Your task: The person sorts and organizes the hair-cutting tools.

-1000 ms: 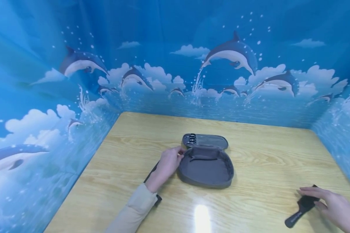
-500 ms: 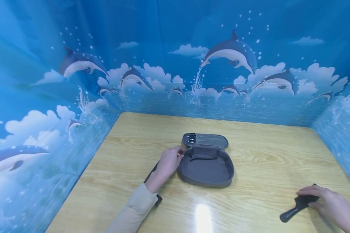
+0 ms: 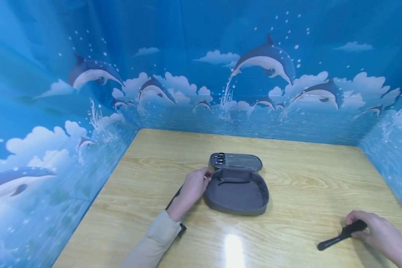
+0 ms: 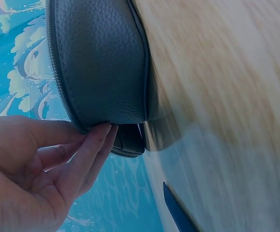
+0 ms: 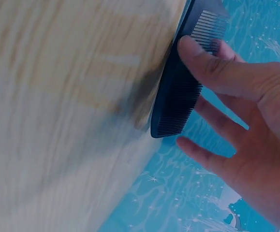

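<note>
An unzipped grey leather-like case (image 3: 236, 201) lies open in the middle of the table. Its small lid (image 3: 242, 160) is folded back, with several shiny metal tools in loops on the left. My left hand (image 3: 195, 188) pinches the case's left back corner between thumb and fingers, as the left wrist view also shows. At the right, my right hand (image 3: 376, 232) holds a black comb (image 5: 176, 96) by its toothed part, thumb on one face. In the head view the comb's handle (image 3: 329, 243) points left, toward the case.
The wood-grain table (image 3: 294, 171) is bounded at back and sides by a blue dolphin-print curtain (image 3: 187, 56). In the left wrist view a dark pointed edge (image 4: 178, 208) shows low down; its kind cannot be told. Inside the case runs a thin dark strip (image 3: 234, 182).
My right hand has closed its grip on the comb and tilted it from flat toward its edge; the handle end has swung left and away from me. My left hand and the case have stayed put.
</note>
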`<action>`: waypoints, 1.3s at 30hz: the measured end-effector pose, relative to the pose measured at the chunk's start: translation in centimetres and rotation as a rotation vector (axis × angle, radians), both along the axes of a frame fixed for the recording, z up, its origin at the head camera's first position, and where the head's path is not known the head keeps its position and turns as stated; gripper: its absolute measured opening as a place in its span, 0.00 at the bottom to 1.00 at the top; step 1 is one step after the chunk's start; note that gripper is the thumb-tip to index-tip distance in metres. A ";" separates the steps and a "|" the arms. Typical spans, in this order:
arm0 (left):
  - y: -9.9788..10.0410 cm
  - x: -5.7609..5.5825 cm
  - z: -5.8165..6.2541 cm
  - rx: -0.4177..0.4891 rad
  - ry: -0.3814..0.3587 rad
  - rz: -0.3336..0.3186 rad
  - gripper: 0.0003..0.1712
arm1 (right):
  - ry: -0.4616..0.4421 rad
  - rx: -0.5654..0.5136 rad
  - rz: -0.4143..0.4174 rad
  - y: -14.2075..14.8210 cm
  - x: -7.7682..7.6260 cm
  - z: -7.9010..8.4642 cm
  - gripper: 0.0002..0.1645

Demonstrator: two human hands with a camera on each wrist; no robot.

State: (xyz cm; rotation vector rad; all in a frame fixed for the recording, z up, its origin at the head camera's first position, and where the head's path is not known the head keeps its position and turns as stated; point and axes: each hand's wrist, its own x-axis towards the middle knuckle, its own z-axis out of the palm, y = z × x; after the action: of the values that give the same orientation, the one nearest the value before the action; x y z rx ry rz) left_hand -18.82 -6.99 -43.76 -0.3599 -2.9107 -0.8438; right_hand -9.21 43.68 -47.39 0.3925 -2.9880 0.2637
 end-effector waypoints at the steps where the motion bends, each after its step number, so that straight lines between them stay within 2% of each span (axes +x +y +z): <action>1: 0.0 0.0 0.0 0.001 -0.003 -0.001 0.10 | -0.032 0.006 -0.010 0.0 -0.1 0.1 0.26; 5: 0.0 -0.1 0.0 0.013 -0.015 -0.002 0.11 | -0.023 0.021 -0.001 0.1 0.1 0.1 0.22; 9: -0.1 -0.1 -0.1 0.029 -0.032 0.000 0.11 | 0.092 -0.013 0.045 0.0 0.3 -0.1 0.23; 12: -0.1 -0.2 -0.1 0.039 -0.039 -0.005 0.11 | 0.124 -0.054 0.050 -0.3 0.3 0.0 0.21; 20: -0.4 -0.3 0.1 0.058 -0.017 -0.023 0.11 | 0.192 -0.178 0.037 -2.5 -0.3 1.6 0.14; 23: -0.3 -0.4 0.1 0.080 -0.012 -0.020 0.11 | 0.188 -0.226 0.011 -3.7 -0.6 2.4 0.13; 27: -0.2 -0.2 0.3 0.077 0.033 -0.011 0.12 | 0.186 -0.294 -0.003 -5.4 -1.1 3.6 0.13; 30: 0.1 0.3 0.8 0.028 0.127 -0.017 0.12 | 0.222 -0.338 0.030 -7.2 -1.5 4.3 0.14; 34: 0.7 1.1 1.7 0.030 0.257 -0.097 0.11 | 0.271 -0.368 0.086 -10.0 -2.3 4.9 0.16; 39: 1.5 1.7 2.1 0.144 0.305 -0.289 0.09 | 0.300 -0.395 0.125 -13.9 -3.1 5.5 0.18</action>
State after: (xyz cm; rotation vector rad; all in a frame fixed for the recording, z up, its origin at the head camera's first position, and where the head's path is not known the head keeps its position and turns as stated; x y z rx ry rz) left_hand -17.07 -5.50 -41.61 -0.8303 -2.5358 -0.9326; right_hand -12.31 29.81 -41.91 0.5191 -2.5421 0.7221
